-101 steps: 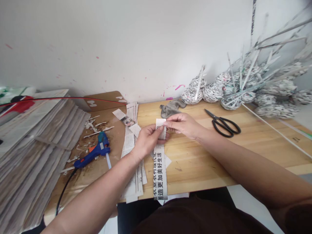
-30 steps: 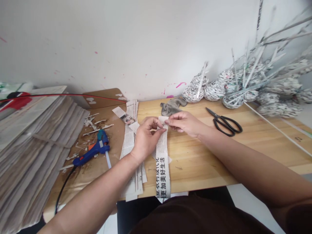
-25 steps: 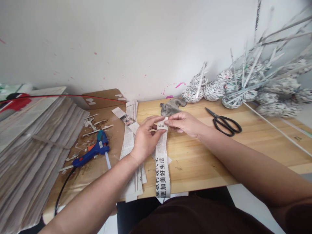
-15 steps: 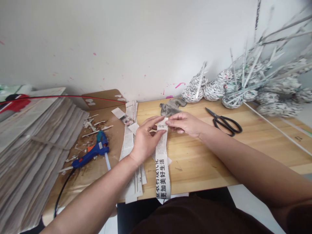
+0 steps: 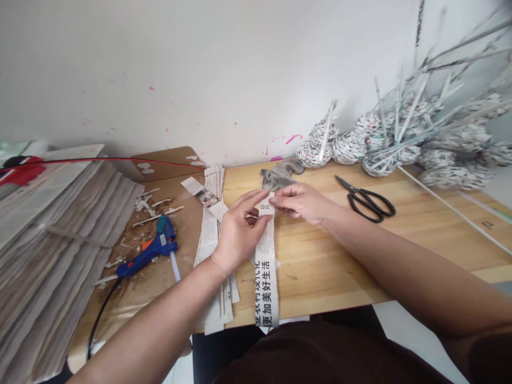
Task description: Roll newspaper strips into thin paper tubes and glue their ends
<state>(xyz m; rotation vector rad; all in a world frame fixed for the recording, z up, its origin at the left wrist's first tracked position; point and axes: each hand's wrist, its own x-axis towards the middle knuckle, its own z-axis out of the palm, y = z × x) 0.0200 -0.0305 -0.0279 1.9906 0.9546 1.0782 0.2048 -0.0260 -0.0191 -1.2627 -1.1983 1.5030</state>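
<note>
A long printed newspaper strip [image 5: 265, 277] lies upright in the view, its lower end hanging at the table's front edge. At its top end, my right hand [image 5: 299, 202] pinches the strip's right corner between thumb and fingers. My left hand [image 5: 243, 224] is at the left side of the same end, its thumb on the paper and its fingers curved round the far edge. More newspaper strips [image 5: 211, 234] lie in a loose pile just left of and under my left hand.
A blue glue gun [image 5: 150, 249] rests on brown cardboard among paper scraps. Stacked newspapers [image 5: 60, 256] stand at the left. Black scissors [image 5: 368, 200] lie right of a grey cloth [image 5: 282, 175]. Several woven paper shapes [image 5: 352, 146] line the wall at the back right.
The view has shifted very slightly. Both hands stay at the strip's top end, with the left thumb a little farther left.
</note>
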